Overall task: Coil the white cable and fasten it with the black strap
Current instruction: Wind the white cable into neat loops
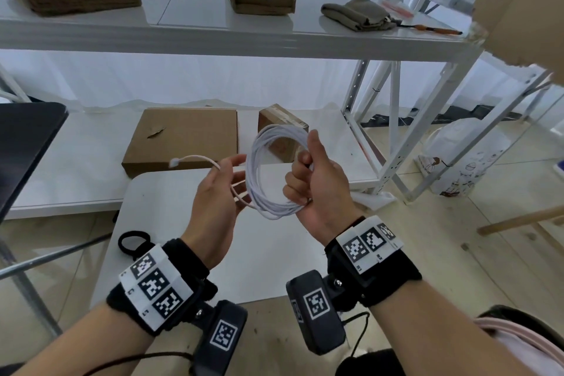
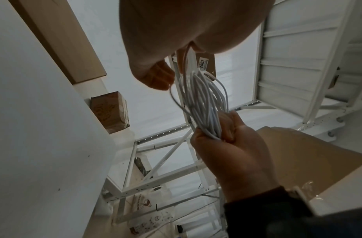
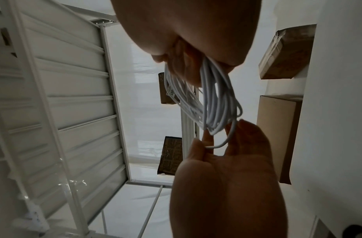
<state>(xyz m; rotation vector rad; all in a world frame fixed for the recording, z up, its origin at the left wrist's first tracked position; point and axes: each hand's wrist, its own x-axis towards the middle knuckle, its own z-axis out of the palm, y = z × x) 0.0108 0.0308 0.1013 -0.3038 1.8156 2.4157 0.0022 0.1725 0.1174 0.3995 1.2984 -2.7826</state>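
Note:
The white cable (image 1: pixel 268 180) is wound into a coil of several loops, held above the small white table (image 1: pixel 171 223). My right hand (image 1: pixel 302 174) grips the coil's right side in a fist; the left wrist view shows the coil (image 2: pixel 202 103) running into that fist (image 2: pixel 223 133). My left hand (image 1: pixel 235 177) pinches the loose tail, whose connector (image 1: pixel 174 162) sticks out to the left. In the right wrist view the tail (image 3: pixel 223 143) loops from the coil (image 3: pixel 216 104) into the left fingers (image 3: pixel 208 141). The black strap (image 1: pixel 134 243) lies as a loop on the table's left edge, beside my left wrist.
A flat cardboard box (image 1: pixel 183 137) and a small taped box (image 1: pixel 282 128) sit on the low shelf behind the table. A white metal rack (image 1: pixel 390 119) stands to the right, with boxes and a cloth pouch (image 1: pixel 357 14) on its upper shelf. A plastic bag (image 1: pixel 457 162) is on the floor.

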